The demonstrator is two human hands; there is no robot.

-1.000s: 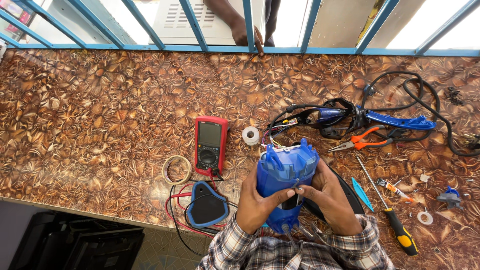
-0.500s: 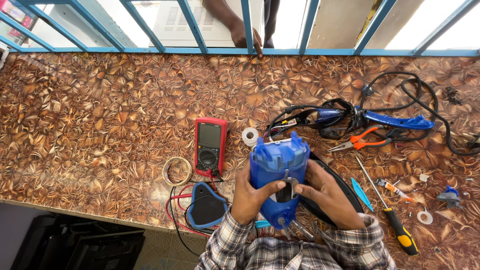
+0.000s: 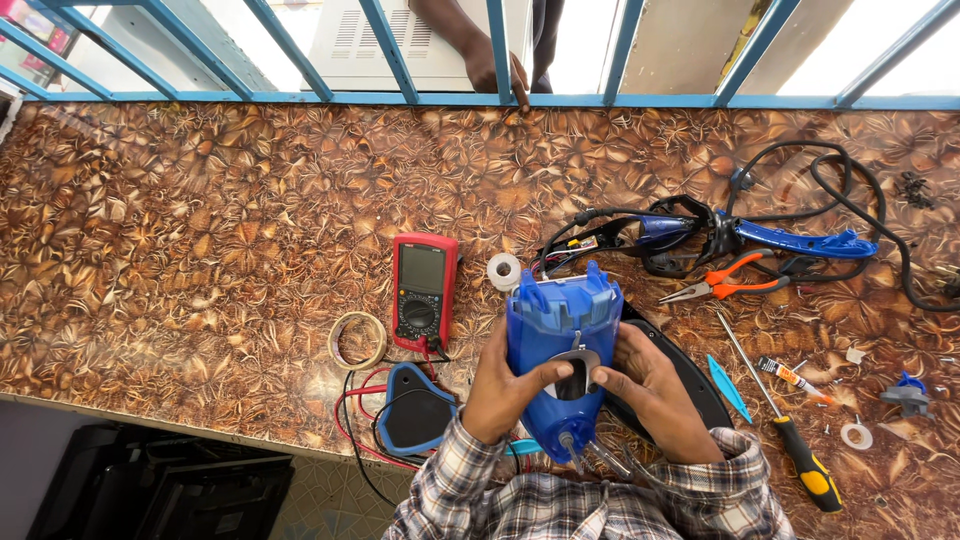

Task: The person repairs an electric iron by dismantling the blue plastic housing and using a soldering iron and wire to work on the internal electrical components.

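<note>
My left hand (image 3: 505, 385) and my right hand (image 3: 650, 390) both grip a blue plastic appliance housing (image 3: 560, 330), held upright over the counter's near edge. Both thumbs press on a grey metal part (image 3: 573, 368) set in its middle. Thin wires hang from the housing's lower end (image 3: 575, 450). A dark oval base piece (image 3: 700, 385) lies under my right hand. A red multimeter (image 3: 424, 290) lies just left of the housing.
On the patterned brown counter (image 3: 200, 230): a tape ring (image 3: 358, 340), white tape roll (image 3: 504, 271), blue-black cover (image 3: 415, 408), orange pliers (image 3: 725, 285), yellow-handled screwdriver (image 3: 790, 435), blue handle part with black cord (image 3: 800, 240). Another person's hand (image 3: 497, 70) rests at the blue window bars.
The blue housing has been turned in my hands and shifted slightly left. Both thumbs now sit on the grey metal part in its middle.
</note>
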